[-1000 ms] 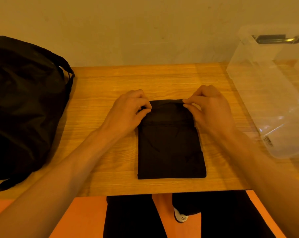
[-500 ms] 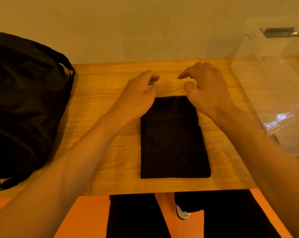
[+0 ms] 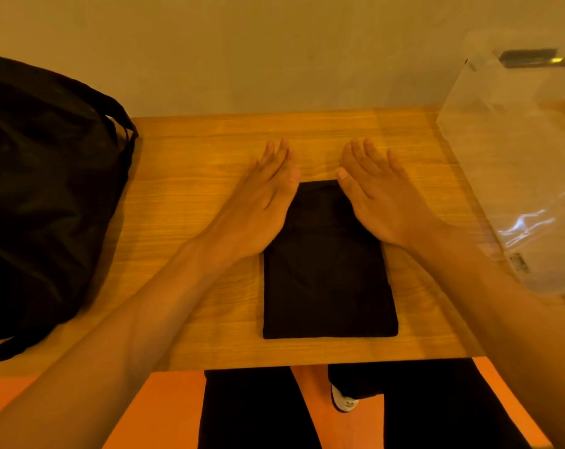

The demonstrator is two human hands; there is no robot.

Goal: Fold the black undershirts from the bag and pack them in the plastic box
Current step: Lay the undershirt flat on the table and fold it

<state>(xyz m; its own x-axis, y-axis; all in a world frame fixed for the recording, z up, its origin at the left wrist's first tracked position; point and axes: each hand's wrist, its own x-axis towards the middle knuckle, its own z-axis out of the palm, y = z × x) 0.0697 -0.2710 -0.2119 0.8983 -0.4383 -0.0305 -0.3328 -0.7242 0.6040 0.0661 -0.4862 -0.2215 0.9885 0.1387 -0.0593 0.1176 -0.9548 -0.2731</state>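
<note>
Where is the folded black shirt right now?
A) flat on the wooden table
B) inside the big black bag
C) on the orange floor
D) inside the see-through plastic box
A: the folded black undershirt lies flat on the light wooden table, with the left hand and the right hand spread flat over its far corners.

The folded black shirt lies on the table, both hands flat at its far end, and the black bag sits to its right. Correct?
Not quite. In the head view the black bag sits to the left of the folded black shirt. The rest holds: the shirt lies on the table, left hand and right hand flat at its far end.
</note>
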